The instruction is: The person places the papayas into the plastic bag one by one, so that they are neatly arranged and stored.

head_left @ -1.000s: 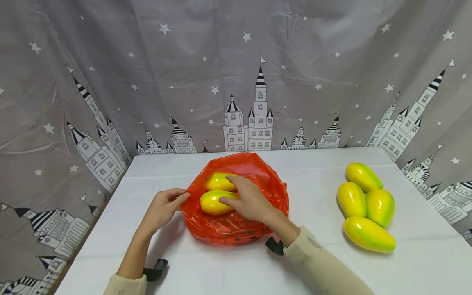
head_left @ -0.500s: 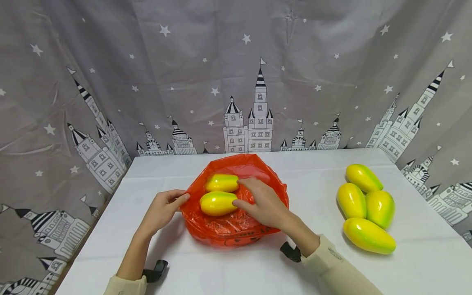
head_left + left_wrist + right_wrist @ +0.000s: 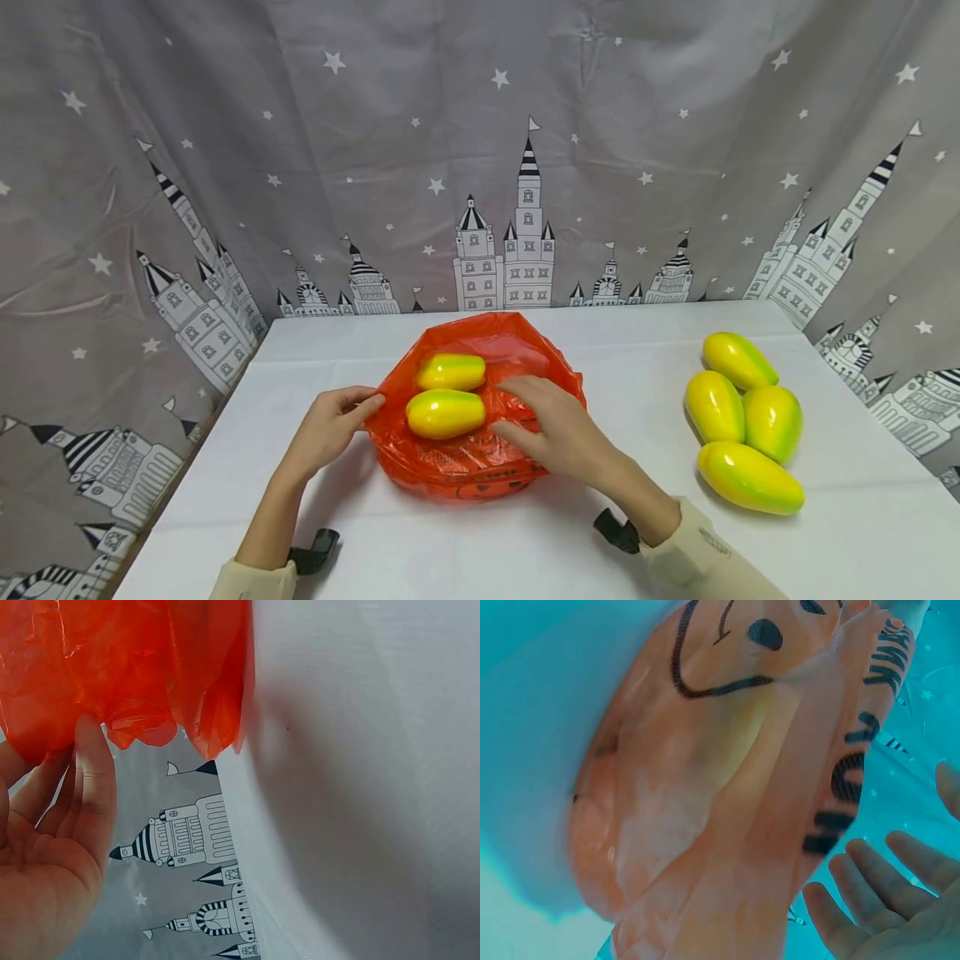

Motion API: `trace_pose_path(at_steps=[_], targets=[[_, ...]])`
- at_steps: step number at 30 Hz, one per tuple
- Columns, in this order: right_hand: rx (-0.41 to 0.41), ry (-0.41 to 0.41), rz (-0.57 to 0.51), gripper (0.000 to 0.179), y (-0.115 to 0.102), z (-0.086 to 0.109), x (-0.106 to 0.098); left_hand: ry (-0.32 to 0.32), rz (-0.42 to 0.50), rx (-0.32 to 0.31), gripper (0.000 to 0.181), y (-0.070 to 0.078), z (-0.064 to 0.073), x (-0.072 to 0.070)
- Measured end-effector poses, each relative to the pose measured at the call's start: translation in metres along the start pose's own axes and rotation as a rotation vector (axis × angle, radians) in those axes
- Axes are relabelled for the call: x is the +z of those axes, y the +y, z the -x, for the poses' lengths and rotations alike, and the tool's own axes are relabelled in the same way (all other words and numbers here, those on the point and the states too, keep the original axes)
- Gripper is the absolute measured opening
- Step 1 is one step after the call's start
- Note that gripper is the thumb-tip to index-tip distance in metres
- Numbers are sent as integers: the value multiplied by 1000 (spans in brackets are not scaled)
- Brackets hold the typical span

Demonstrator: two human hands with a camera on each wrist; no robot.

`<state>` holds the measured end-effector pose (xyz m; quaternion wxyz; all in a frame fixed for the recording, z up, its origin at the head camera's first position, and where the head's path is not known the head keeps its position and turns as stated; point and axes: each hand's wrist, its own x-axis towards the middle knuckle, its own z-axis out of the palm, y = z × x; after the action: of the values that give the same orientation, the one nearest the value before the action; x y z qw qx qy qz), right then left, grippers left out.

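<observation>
A red plastic bag [image 3: 457, 485] lies with its mouth spread wide in the middle of the table. Inside, two yellow-green mangoes rest side by side, one farther back [image 3: 452, 372] and one nearer [image 3: 446, 414]. My left hand [image 3: 330, 429] pinches the bag's left rim between thumb and fingers; the left wrist view shows these fingers at the crinkled red edge [image 3: 127, 667]. Over the right part of the bag hovers my right hand [image 3: 558, 425], fingers spread and holding nothing, to the right of both mangoes. In the right wrist view, black printing shows on the bag's outer side [image 3: 705, 772].
Several more mangoes [image 3: 750, 477] lie grouped on the right of the white-covered table [image 3: 637, 358]. Behind the table hangs a grey curtain [image 3: 360, 158] printed with castles and stars. Each wrist wears a small black camera mount.
My right hand has let go of the mangoes in the bag and drawn back to the right. The left hand stays at the rim.
</observation>
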<state>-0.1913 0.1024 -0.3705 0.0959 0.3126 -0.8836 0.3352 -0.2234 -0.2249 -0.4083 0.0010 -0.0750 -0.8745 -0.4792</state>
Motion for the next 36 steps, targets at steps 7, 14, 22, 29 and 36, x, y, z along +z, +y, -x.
trace_pose_path(at_steps=[7,14,22,29,36], targets=[[54,-23,19,52,9,12,-10,0,-8,-9,35,-1,0,0],[104,-27,6,51,14,20,-17,5,-14,-14,37,-2,0,-1],[129,-18,39,54,19,37,-26,-2,-4,-13,36,-1,-1,1],[111,-20,65,53,20,53,-35,0,-13,-15,36,-1,-1,3],[136,0,82,55,27,67,-44,-1,-10,-16,37,-2,0,1]])
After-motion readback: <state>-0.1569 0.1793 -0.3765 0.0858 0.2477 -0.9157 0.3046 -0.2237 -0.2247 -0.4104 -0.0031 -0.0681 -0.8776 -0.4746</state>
